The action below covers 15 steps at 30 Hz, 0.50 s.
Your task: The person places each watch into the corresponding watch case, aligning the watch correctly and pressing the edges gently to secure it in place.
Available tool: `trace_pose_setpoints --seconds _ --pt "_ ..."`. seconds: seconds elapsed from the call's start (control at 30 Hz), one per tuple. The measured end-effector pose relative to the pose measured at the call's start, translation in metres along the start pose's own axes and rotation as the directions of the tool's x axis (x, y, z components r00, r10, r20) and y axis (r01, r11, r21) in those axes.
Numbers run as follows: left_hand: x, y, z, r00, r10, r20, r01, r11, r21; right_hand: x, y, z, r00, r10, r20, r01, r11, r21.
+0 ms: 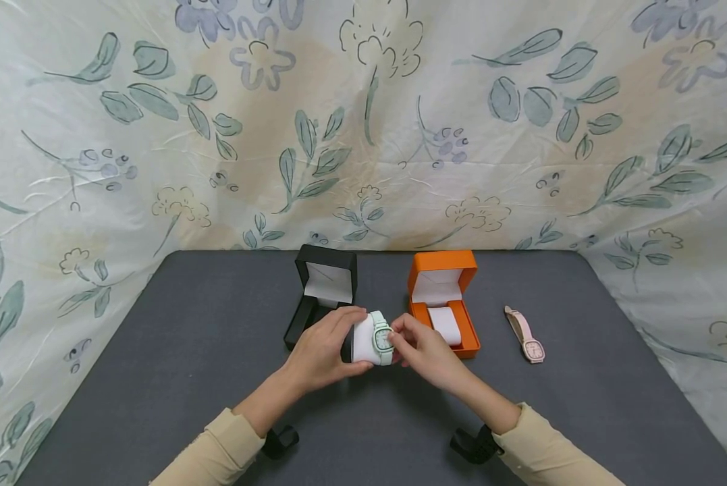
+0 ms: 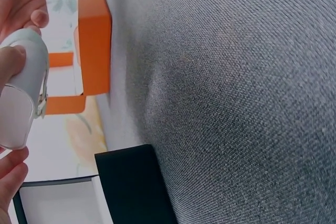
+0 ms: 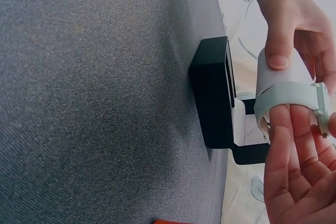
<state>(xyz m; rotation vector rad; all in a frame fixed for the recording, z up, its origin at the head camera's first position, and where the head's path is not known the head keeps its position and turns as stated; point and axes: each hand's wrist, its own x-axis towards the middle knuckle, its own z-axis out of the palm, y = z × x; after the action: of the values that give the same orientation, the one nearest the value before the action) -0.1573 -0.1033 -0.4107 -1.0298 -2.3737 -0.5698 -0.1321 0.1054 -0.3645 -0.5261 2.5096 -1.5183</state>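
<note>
My left hand (image 1: 322, 345) grips a white watch cushion (image 1: 363, 339) from its left side, thumb below and fingers above. Strapped around that cushion is a mint-green wristwatch (image 1: 383, 335) with a squarish case. At its right side my right hand (image 1: 428, 352) pinches the watch near its case. In the right wrist view, several fingertips lie against the mint strap (image 3: 294, 94), while the left thumb presses the cushion (image 3: 269, 74). The left wrist view shows the cushion's end (image 2: 14, 114) and the strap's edge, with most of the watch hidden.
Behind the left hand stands an open black watch box (image 1: 305, 314). An open orange box (image 1: 469, 331) with a white cushion (image 1: 445, 325) inside is behind the right hand. Farther right, a pink wristwatch (image 1: 526, 335) lies on the grey table (image 1: 205, 324). A floral cloth (image 1: 399, 182) hangs behind.
</note>
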Motion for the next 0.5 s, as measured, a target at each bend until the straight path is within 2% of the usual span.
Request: trace_pose_setpoints --seconds 0.27,0.5 --pt "0.0 0.002 0.002 1.0 0.0 -0.018 0.0 1.0 0.017 0.0 0.001 0.0 1.0 0.008 0.003 -0.008 1.0 -0.027" --pt "0.001 0.004 0.002 0.999 -0.001 -0.044 0.002 1.0 0.019 0.007 0.03 0.004 1.0 0.013 -0.005 -0.013 0.999 -0.038"
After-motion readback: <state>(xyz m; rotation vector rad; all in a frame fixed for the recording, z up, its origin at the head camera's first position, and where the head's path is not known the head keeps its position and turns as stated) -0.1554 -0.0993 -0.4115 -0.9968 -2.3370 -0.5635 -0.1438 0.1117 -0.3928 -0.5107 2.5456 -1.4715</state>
